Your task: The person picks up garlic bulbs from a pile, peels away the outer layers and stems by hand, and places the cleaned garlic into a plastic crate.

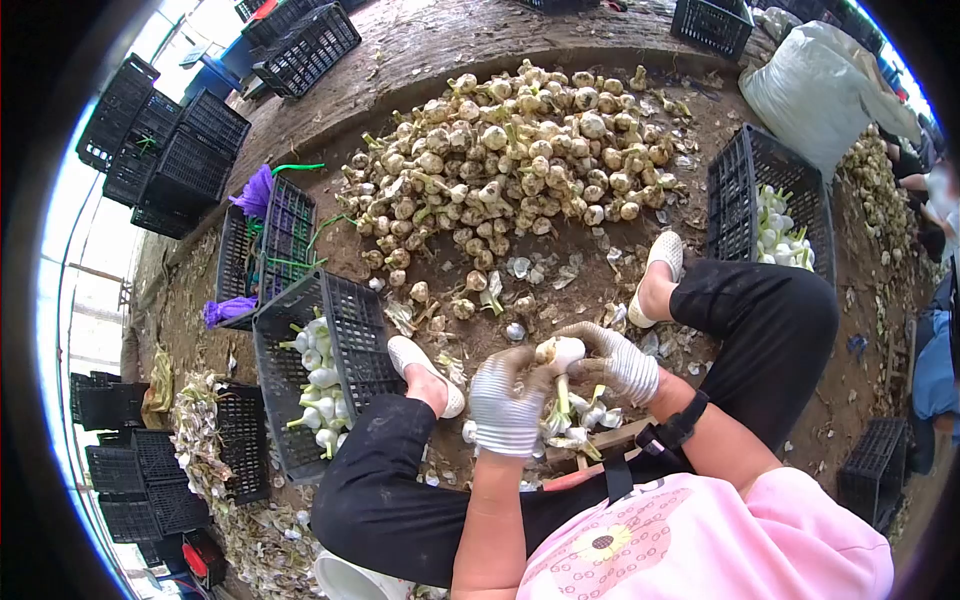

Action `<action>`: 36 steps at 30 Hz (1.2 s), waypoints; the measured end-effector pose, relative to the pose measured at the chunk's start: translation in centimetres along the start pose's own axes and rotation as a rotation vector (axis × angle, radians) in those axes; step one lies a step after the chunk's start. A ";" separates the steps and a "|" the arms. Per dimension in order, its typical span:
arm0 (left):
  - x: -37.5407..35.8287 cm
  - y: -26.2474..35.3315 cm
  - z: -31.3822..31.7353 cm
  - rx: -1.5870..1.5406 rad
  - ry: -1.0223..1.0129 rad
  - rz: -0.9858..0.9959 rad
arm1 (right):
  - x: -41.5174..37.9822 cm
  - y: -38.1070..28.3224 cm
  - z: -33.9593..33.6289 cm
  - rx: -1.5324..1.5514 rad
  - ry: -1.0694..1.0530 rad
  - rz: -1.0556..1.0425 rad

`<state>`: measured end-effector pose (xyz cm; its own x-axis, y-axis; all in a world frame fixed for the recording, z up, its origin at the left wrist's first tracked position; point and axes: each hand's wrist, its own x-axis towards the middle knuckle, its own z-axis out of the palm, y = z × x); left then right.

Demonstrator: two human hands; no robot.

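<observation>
Between my two gloved hands is a garlic bulb with dirty outer skin and a pale green stem pointing down. My left hand, in a white striped glove with soiled fingertips, closes on the bulb from the left. On the other side, the curled fingers of my right hand, gloved alike, press against it. Just below the hands, several cleaned white garlic bulbs with trimmed stems lie in my lap area. A big heap of unpeeled garlic covers the ground in front of me.
A black crate with cleaned garlic stands at my left, another crate at my right. Purple mesh bags hang over a crate behind the left one. A white sack sits at the far right. Loose skins litter the soil.
</observation>
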<state>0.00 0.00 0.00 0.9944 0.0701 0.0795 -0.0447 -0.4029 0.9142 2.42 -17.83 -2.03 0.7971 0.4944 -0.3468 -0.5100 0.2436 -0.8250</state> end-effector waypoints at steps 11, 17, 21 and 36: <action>0.1 -1.7 0.0 -0.661 0.142 -0.466 | -0.8 -0.1 0.1 0.127 -0.132 -0.055; 0.4 -1.6 -0.1 -0.852 0.184 -0.531 | 0.3 2.6 0.2 0.169 -0.176 -0.014; 1.9 -0.6 -4.4 -1.237 0.315 -0.442 | -0.2 0.8 0.5 0.288 -0.272 0.117; 0.9 -0.8 -1.8 -0.781 0.229 -0.189 | -1.0 1.3 0.2 0.591 -0.153 0.279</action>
<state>0.74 2.07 0.04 0.9514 0.2908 -0.1015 -0.0164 0.3770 0.9261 0.85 -17.86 -2.68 0.5767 0.7074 -0.4088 -0.8166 0.4836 -0.3152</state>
